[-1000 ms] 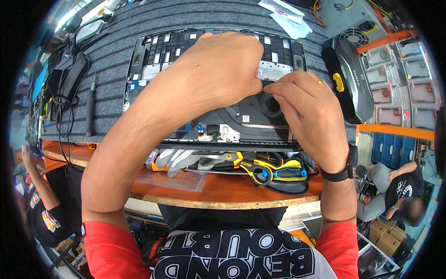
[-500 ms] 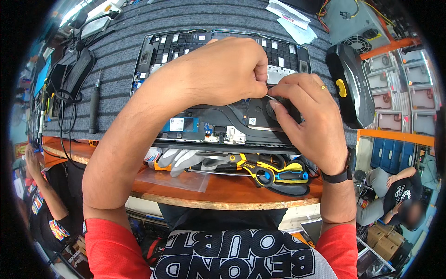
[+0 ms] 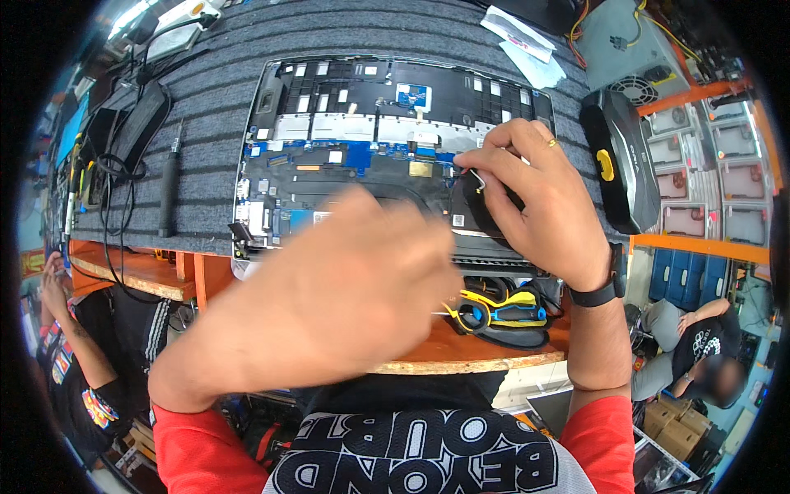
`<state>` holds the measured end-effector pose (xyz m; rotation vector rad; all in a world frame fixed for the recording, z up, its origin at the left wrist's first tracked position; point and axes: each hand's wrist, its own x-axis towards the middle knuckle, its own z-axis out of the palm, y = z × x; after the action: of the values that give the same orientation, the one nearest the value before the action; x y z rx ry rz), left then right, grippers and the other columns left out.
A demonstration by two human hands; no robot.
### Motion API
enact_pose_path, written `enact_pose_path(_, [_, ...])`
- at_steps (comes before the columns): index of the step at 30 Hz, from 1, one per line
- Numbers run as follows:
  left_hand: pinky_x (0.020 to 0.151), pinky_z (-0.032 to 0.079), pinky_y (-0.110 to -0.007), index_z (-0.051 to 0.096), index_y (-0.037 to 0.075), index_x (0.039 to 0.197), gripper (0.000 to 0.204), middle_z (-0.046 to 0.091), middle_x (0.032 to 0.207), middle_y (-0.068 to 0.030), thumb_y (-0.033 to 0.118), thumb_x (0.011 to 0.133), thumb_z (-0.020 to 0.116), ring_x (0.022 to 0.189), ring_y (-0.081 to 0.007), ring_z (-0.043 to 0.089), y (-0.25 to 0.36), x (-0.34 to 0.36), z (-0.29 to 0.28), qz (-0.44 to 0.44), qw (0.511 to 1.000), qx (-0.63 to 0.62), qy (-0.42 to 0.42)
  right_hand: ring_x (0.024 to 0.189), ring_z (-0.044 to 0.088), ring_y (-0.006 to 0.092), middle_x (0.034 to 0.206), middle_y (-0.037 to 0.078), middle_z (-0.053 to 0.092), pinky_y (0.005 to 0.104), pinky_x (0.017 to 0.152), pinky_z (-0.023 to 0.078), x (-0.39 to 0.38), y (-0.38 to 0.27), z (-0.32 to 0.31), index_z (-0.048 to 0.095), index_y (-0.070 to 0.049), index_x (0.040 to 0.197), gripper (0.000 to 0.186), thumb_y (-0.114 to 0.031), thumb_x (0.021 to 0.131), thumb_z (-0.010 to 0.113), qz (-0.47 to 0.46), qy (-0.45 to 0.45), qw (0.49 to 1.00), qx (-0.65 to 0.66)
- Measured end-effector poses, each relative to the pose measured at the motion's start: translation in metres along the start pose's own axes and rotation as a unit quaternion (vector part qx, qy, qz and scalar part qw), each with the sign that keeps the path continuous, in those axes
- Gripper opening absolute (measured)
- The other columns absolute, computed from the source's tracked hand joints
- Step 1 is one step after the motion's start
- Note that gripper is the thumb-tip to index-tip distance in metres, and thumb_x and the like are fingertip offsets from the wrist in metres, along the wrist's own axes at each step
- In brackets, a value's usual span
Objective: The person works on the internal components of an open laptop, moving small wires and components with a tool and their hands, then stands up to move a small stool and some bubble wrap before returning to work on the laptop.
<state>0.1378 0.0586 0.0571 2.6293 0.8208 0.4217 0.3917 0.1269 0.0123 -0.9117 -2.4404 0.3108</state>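
Observation:
An opened laptop base [image 3: 395, 188] lies on the bench mat, its dark frame and blue circuit board exposed. My right hand [image 3: 539, 185] is over its right side, beside the black round fan area. Its bent fingers hold a thin cable [image 3: 477, 181] with a pale end; the fingertips are close to the board. My left hand [image 3: 370, 280] is smeared by motion over the laptop's near edge. Its fingers cannot be made out, and it covers part of the laptop's lower left.
A screwdriver [image 3: 169, 185] and black cables [image 3: 115, 173] are left of the laptop. A black case with a yellow latch [image 3: 606, 160] stands at the right. Yellow-black tools [image 3: 494, 309] lie on the orange shelf below. Two people are nearby, one on each side.
My left hand has pulled away from the right fingertips, toward me and the laptop's near edge, uncovering the board. My right hand has stayed near the same spot by the fan.

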Motion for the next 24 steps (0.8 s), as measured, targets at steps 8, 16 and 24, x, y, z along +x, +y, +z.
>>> enact_pose_path(8, [0.089,0.047,-0.034,0.071,0.010,0.110,0.023,0.064,0.109,0.0007,0.020,0.090,0.068,0.105,-0.0155,0.062,-0.005,-0.001,0.060,0.133,0.990,0.015,0.051,0.092,0.062,0.0351,0.095,0.012,0.066,0.0444,0.081,0.051,0.022,0.008,-0.020,0.075,-0.002,0.103,0.011,-0.007,0.094,0.073,-0.001,-0.100,0.995,0.014])
enact_pose_path(16, [0.129,0.035,-0.046,0.062,0.008,0.146,0.048,0.056,0.160,-0.0097,0.020,0.101,0.056,0.153,-0.0255,0.049,-0.010,-0.004,0.083,0.061,0.993,0.076,0.068,0.096,0.064,0.0310,0.098,0.008,0.065,0.0434,0.081,0.053,0.030,0.011,-0.023,0.070,-0.006,0.102,0.013,-0.009,0.090,0.072,-0.062,-0.133,0.987,-0.064])
enact_pose_path(24, [0.127,0.040,-0.045,0.062,0.003,0.145,0.046,0.055,0.160,-0.0149,0.018,0.101,0.056,0.150,-0.0285,0.053,-0.009,-0.001,0.085,0.027,0.996,0.028,0.076,0.097,0.066,0.0310,0.103,0.008,0.067,0.0421,0.081,0.053,0.021,0.005,-0.019,0.071,-0.005,0.104,0.021,-0.004,0.084,0.077,-0.090,-0.112,0.983,-0.119])
